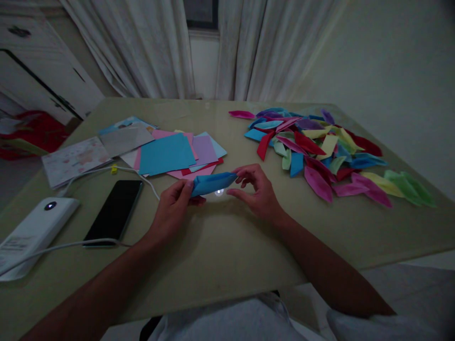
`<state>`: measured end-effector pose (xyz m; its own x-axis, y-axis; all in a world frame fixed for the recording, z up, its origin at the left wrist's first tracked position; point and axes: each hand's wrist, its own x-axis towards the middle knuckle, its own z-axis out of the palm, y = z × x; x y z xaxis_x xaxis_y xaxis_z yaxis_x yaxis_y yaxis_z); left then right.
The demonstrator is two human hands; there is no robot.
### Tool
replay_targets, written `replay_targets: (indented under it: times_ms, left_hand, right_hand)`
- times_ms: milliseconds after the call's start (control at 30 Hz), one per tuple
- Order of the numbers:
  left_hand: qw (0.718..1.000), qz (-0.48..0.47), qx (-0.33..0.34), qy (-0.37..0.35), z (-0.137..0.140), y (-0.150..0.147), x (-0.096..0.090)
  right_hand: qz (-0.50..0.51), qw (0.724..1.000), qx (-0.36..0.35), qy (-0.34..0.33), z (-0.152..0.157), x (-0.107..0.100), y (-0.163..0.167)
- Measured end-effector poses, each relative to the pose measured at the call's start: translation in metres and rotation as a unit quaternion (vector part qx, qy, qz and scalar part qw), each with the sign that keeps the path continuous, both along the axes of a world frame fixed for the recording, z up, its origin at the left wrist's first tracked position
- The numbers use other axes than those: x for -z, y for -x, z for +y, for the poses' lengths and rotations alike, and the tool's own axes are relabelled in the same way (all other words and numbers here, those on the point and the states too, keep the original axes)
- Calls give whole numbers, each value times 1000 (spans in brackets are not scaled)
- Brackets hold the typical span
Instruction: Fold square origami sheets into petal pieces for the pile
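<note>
A folded blue paper piece [213,182], long and pointed at its right end, is held above the table in front of me. My left hand [174,203] pinches its left end between thumb and fingers. At the right tip, the bent fingers of my right hand [256,192] touch the paper, while the thumb stays apart below it. Behind my left hand lie flat square sheets, a blue sheet [167,154] on top and a purple sheet [205,150] beside it. Many folded paper pieces [298,147] in several colours are heaped at the right.
A black phone [115,210] and a white power bank [39,232] lie at the left, with a white cable [95,171] around them. Printed packets [76,161] rest behind. Curtains [149,52] hang past the far edge of the table [227,265].
</note>
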<state>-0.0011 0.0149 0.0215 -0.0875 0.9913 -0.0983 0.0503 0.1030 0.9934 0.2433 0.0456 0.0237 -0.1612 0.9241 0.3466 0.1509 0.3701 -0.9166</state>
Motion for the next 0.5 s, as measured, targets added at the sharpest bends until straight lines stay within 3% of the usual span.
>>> replay_targets:
  times_ms: [167, 400, 500]
  left_hand:
    - [1000, -12, 1, -16, -3, -1, -2]
    - [993, -42, 79, -78, -7, -4, -1]
    - [994, -24, 71, -85, -6, -4, 2]
  right_hand:
    - [-50, 998, -1, -25, -1, -2, 0]
    - [4, 998, 53, 16, 3, 4, -1]
    - [14, 998, 53, 9, 4, 5, -1]
